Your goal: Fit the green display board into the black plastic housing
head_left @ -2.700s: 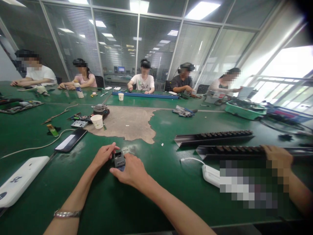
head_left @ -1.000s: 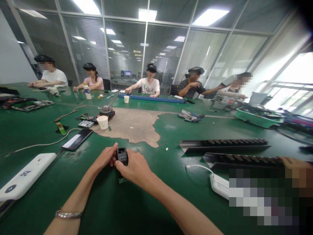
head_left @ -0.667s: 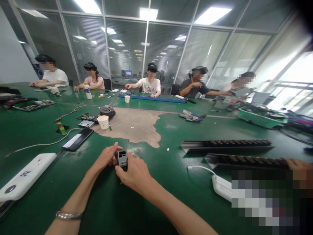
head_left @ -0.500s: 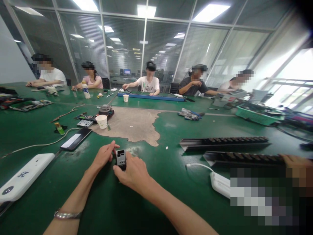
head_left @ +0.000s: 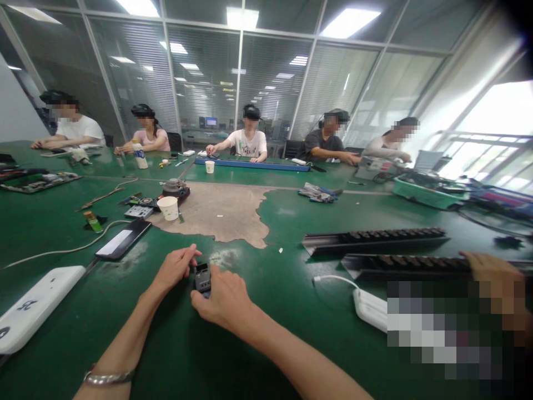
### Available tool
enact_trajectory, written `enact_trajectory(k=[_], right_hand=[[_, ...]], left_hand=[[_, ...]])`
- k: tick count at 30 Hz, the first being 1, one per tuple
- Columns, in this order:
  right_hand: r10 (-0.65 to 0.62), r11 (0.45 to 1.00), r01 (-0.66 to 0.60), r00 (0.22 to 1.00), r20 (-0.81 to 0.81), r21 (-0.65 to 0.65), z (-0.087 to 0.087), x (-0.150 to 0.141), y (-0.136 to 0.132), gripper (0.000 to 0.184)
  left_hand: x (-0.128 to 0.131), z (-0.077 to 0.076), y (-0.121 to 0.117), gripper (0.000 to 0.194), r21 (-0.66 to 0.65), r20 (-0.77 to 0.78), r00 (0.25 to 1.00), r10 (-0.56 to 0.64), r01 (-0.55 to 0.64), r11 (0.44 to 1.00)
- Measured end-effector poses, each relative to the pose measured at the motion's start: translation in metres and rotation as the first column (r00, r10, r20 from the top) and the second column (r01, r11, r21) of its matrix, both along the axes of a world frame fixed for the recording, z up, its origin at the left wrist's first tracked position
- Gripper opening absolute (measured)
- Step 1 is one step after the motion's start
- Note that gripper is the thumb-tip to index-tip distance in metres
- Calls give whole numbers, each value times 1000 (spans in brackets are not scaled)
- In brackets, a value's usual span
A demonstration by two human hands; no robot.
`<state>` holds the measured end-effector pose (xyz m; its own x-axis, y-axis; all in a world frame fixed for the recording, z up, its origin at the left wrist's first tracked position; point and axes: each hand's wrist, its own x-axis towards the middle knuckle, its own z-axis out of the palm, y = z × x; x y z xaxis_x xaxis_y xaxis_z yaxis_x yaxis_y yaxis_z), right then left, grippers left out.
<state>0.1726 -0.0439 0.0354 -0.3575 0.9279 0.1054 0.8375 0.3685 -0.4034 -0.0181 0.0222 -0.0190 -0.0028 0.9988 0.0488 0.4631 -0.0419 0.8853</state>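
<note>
A small grey box-shaped device (head_left: 203, 279) with dark slots in its upper face is in front of me, low over the green table. Around its right side and near edge, my right hand (head_left: 227, 293) is closed, with the thumb at the front and the fingers behind. My left hand (head_left: 177, 265) is just left of the device, its fingers loosely bent and apart. Its index finger points over toward the device's far corner. Whether the left fingertips touch the device I cannot tell.
Leftward lie a phone (head_left: 124, 240), a white power bank (head_left: 39, 311) and a paper cup (head_left: 168, 208). Black channel rails (head_left: 375, 242) and a white cabled block (head_left: 368, 308) are on the right, near another person's hand (head_left: 493, 272). Several people sit across the table.
The device has tipped slightly in my right hand, so its upper face looks darker. My left index finger is a little straighter. The whole view has shifted slightly.
</note>
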Motion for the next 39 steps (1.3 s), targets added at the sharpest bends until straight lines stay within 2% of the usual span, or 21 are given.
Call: enact_trajectory(k=[6, 9, 12, 14, 18, 21, 26, 31, 33, 39], right_hand=[[-66, 998, 65, 997, -43, -5, -9, 2, 12, 50], [-33, 999, 33, 995, -97, -3, -7, 6, 15, 57], [25, 999, -27, 992, -120, -17, -1, 16, 19, 52], [24, 1000, -25, 994, -104, -8, 3, 26, 19, 46], [51, 996, -39, 987, -155, 85, 1, 41, 6, 43], [-24, 997, 36, 986, -163, 72, -5, 37, -10, 54], [-144, 990, 144, 986, -87, -10, -16, 12, -24, 72], [-230, 973, 231, 972, -58, 19, -24, -6, -30, 43], [-243, 968, 246, 968, -65, 43, -24, -9, -32, 38], [-269, 949, 287, 953, -142, 127, -5, -9, -36, 29]], left_hand=[[-2, -1, -1, 61, 17, -9, 1000, -4, 4, 1000], [-2, -2, 1, 62, 5, -10, 1000, -12, 12, 1000], [-3, -3, 2, 63, -1, -5, 1000, -10, 10, 1000], [-2, -2, 2, 63, 0, -3, 1000, -8, 8, 1000], [0, -2, 2, 63, 13, -10, 1000, -13, 13, 1000], [1, -2, 2, 62, 22, -34, 999, -28, 29, 999], [1, -4, 1, 63, 28, -31, 999, -41, 42, 999], [0, -5, 0, 63, 27, -23, 999, -46, 47, 999], [0, -6, 0, 64, 27, -15, 999, -48, 48, 998], [-2, -10, 2, 64, 17, 6, 999, -42, 42, 999]])
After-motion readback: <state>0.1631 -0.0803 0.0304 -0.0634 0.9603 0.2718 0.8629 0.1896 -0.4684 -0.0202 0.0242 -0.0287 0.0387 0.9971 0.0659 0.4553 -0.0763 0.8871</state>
